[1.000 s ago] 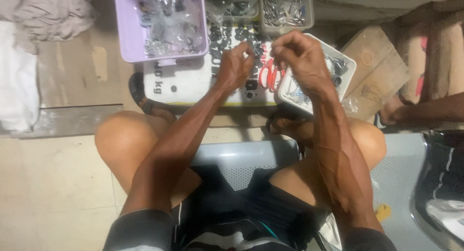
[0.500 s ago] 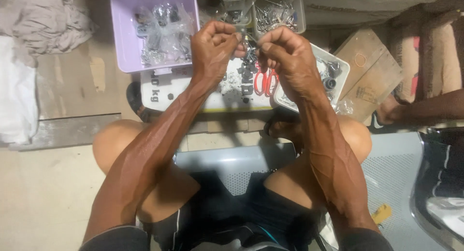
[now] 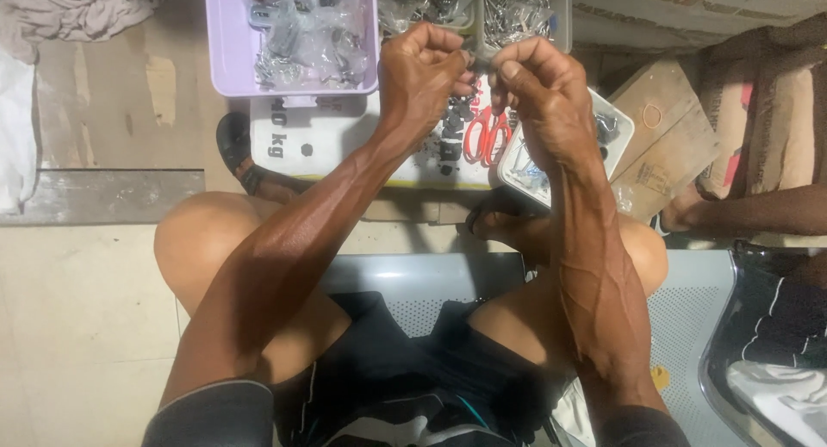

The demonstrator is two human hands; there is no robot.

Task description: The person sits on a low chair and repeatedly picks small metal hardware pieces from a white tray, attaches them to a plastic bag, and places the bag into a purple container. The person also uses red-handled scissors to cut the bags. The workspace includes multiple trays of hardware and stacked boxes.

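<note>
Lying far left on the floor: pale cloth (image 3: 52, 12). Sitting next over: lilac tray (image 3: 226, 51) holding bagged metal fittings. Curling shut, left hand (image 3: 420, 72) pinching a small metal piece (image 3: 482, 59); closing on the same piece from the other side, right hand (image 3: 538, 90). Seemingly mid-assembly, with many loose parts waiting. Resting beneath: red scissors (image 3: 484, 137). Crowding the right: cardboard (image 3: 663, 145).

Red scissors (image 3: 487, 137), lilac tray (image 3: 231, 42)
</note>
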